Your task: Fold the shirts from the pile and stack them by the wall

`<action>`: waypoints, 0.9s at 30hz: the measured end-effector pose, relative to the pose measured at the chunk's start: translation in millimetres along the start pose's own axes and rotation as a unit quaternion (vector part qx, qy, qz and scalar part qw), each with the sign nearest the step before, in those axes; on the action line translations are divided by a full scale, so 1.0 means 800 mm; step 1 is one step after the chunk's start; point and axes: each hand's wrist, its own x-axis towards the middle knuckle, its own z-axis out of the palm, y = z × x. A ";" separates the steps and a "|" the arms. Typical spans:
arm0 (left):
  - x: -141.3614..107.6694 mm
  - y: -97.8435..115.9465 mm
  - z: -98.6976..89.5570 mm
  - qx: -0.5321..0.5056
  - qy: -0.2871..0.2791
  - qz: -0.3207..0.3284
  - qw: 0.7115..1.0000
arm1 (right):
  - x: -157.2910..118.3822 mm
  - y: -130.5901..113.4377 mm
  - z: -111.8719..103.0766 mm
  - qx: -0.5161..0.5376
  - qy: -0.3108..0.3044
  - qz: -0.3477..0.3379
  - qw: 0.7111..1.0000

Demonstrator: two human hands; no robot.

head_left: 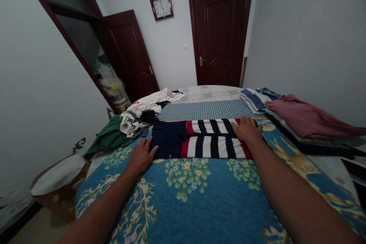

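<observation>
A navy garment with red, white and navy stripes (204, 139) lies flat and lengthwise across the quilt in front of me; I cannot tell its exact kind. My left hand (142, 155) rests at its plain navy end, fingers stretched out and thumb apart, touching the edge. On the striped end, my right hand (247, 129) lies palm down with its fingers extended, covering part of the red band. Neither hand grips the cloth.
Under the garment spreads a blue floral quilt (197, 202). A loose heap of clothes, with a white shirt (154, 101) and a green garment (110, 133), lies at the left. Folded clothes, topped by a pink one (309, 116), are stacked at the right. A stool (57, 175) stands left.
</observation>
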 end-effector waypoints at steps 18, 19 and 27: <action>-0.007 0.012 -0.021 0.031 -0.001 0.004 1.000 | -0.014 0.010 -0.003 -0.012 0.006 -0.025 1.000; -0.009 0.017 -0.024 0.034 0.013 0.003 0.999 | -0.015 0.010 -0.003 -0.016 0.002 -0.024 1.000; -0.014 0.072 -0.027 -0.030 0.011 0.106 0.994 | -0.060 0.010 -0.016 -0.060 0.001 -0.030 0.998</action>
